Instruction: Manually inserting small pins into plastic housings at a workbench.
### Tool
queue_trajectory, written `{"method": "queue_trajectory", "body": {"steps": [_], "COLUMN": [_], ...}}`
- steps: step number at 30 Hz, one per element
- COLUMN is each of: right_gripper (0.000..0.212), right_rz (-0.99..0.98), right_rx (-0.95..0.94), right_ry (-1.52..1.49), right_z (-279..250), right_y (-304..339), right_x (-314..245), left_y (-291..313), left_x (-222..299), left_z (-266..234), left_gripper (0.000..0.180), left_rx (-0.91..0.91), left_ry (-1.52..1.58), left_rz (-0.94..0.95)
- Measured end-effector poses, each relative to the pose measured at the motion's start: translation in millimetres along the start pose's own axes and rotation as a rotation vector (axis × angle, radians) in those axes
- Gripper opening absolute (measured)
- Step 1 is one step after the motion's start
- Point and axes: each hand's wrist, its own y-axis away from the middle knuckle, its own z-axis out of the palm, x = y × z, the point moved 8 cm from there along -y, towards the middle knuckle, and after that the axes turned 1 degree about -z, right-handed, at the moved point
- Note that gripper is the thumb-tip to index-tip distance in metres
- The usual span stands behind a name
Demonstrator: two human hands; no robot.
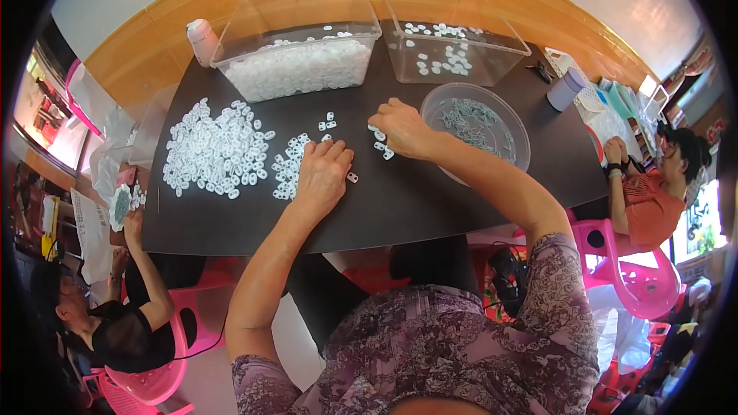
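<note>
Small white oval plastic pieces with two holes lie on the dark table. My left hand (324,173) is over the right edge of a smaller heap of them (289,169), its fingers curled down and close together; what is beneath the fingertips is hidden. Just right of that hand lies a single white piece (353,177). My right hand (401,129) is farther right, fingers bent down in a pinch beside a short row of white pieces (382,146). Whatever it grips is too small to make out. A few white pieces (328,122) lie beyond my left hand.
A large white heap (215,150) spreads at left. Behind stand a full clear bin (300,69) and a sparser one (461,69). A round clear tub (523,142) holds grey-green bits, near my right forearm. A pink bottle (201,41) and purple cup (566,91) stand nearby. People sit at both sides.
</note>
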Motion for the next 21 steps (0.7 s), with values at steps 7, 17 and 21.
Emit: {"method": "queue_trajectory", "body": {"steps": [7,17,21], "right_gripper": [0.019,0.015,0.012], "right_rz": [-0.052,0.04,0.046], "right_rx": [-0.03,0.163,0.212], "right_ry": [-0.182,-0.088,-0.07], "right_z": [1,-24,-30], "right_y": [16,35,34], "right_x": [0,7,8], "left_y": [2,-3,-11], "left_x": [11,45,56], "left_z": [-20,-11,6], "left_gripper": [0.022,0.024,0.012], "left_rx": [0.098,0.148,0.121], "left_ry": [0.015,-0.01,-0.105], "left_rz": [0.015,0.098,0.158]}}
